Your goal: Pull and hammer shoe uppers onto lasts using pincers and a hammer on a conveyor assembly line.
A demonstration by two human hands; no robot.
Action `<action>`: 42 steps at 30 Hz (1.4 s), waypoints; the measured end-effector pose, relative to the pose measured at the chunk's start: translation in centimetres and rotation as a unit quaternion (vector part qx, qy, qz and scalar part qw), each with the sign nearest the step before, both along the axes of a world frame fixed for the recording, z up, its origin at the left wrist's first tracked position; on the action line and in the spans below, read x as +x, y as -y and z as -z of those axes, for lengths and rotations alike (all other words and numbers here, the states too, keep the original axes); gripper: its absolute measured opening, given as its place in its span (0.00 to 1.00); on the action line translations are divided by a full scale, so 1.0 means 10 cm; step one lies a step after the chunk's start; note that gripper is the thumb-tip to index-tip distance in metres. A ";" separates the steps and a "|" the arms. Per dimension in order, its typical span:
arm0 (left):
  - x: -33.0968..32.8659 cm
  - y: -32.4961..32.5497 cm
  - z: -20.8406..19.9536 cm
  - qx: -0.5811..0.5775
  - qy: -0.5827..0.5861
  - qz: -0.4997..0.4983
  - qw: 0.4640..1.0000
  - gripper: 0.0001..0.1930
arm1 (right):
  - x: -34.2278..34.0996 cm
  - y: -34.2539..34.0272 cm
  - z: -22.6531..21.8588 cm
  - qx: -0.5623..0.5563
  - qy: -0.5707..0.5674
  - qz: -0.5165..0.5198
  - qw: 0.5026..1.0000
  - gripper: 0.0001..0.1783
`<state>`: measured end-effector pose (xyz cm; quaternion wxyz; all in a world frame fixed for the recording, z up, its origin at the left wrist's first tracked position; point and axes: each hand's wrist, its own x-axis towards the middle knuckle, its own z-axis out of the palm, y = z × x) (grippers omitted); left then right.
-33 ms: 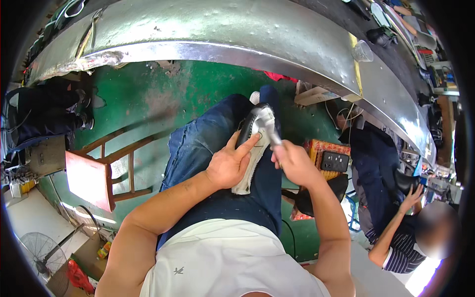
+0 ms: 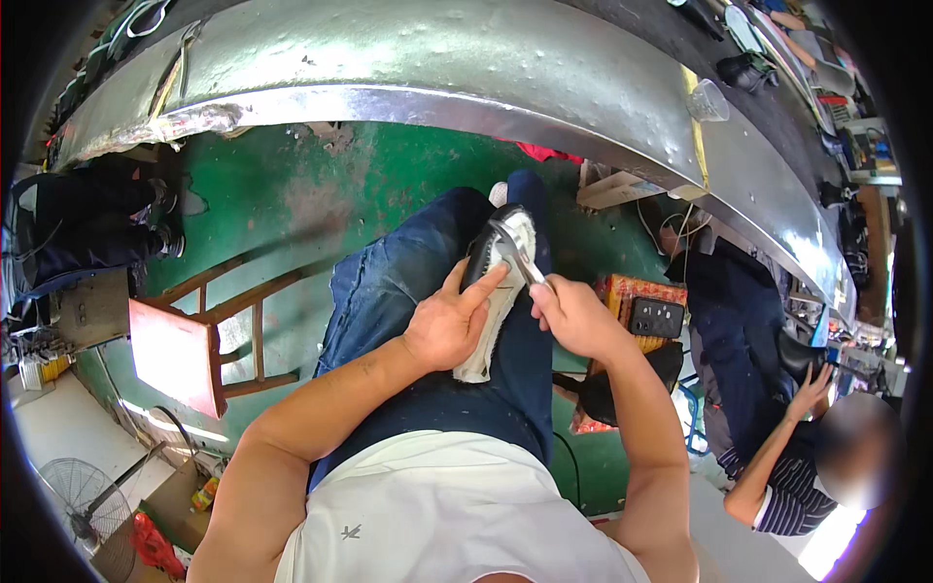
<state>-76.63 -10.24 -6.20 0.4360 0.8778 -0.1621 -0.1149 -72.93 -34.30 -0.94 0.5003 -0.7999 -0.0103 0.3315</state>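
Observation:
Across my lap lies an upturned shoe (image 2: 495,324), black at its upper edge, with a pale underside and its toe pointing away from me. My left hand (image 2: 446,325) grips it from the left side, a finger pressed on the underside near the toe. In my closed right hand (image 2: 581,318) is a metal hand tool with a curved head (image 2: 513,247). That head lies over the toe part, just beyond my left fingertip. Whether the tool is pincers or a hammer I cannot make out. My left palm hides part of the shoe's side.
Ahead runs a long metal-edged bench (image 2: 408,60). A wooden stool (image 2: 178,345) stands to my left, a fan (image 2: 83,500) at lower left. On my right a black phone-like object (image 2: 656,318) rests on a red-patterned box (image 2: 622,291); beyond sits a co-worker (image 2: 792,476) handling a black shoe (image 2: 799,356).
The tool was smeared by motion over the toe; now its curved head shows sharply, tilted further left. My left hand and the shoe keep their place.

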 end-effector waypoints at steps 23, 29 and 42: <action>-0.09 -0.15 0.28 -0.122 -0.173 0.014 0.977 0.51 | -0.77 -0.15 0.27 -0.195 0.209 -0.108 0.952 0.22; -0.31 -0.33 0.36 -0.218 -0.270 0.083 0.934 0.59 | -0.81 -0.12 0.11 -0.155 0.183 -0.081 0.967 0.23; 0.22 -0.03 0.29 -0.211 -0.243 -0.095 0.942 0.39 | -1.44 0.02 0.53 0.018 0.015 0.088 0.996 0.21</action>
